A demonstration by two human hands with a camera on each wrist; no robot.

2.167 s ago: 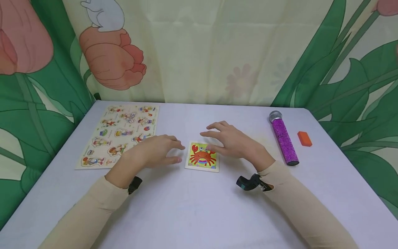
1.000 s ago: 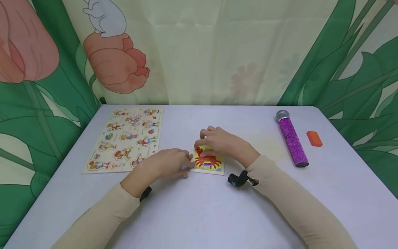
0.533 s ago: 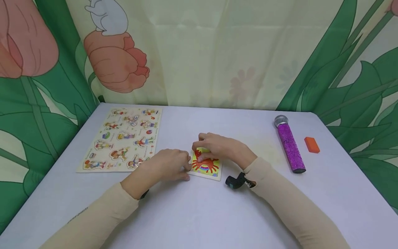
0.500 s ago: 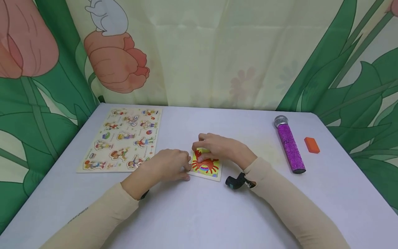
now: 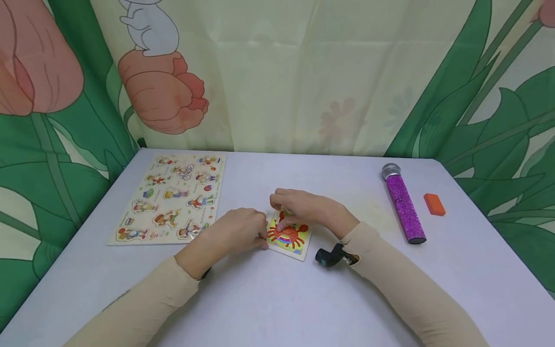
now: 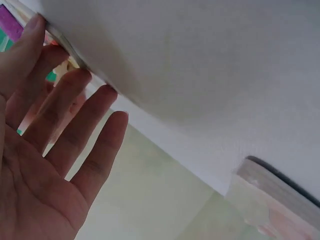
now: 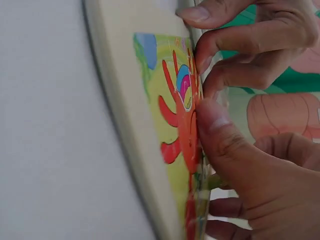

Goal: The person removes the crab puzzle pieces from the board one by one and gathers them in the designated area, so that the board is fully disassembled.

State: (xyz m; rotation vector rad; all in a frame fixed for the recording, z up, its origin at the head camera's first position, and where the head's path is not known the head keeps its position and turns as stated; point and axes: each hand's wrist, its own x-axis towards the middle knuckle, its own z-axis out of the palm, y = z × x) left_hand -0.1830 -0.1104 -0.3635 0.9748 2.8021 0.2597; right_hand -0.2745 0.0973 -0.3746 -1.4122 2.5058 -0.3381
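Left hand (image 5: 244, 230) grips the crab puzzle (image 5: 289, 239) at its left edge, right hand (image 5: 305, 205) pinches it thumb-on-face, between the table's (image 5: 277, 299) far and near edges; probably best to brace left and press lightly right.

crab card (image 5: 289, 241): red on yellow | microphone (image 5: 404, 205): glittery purple | block (image 5: 434, 205): plain orange
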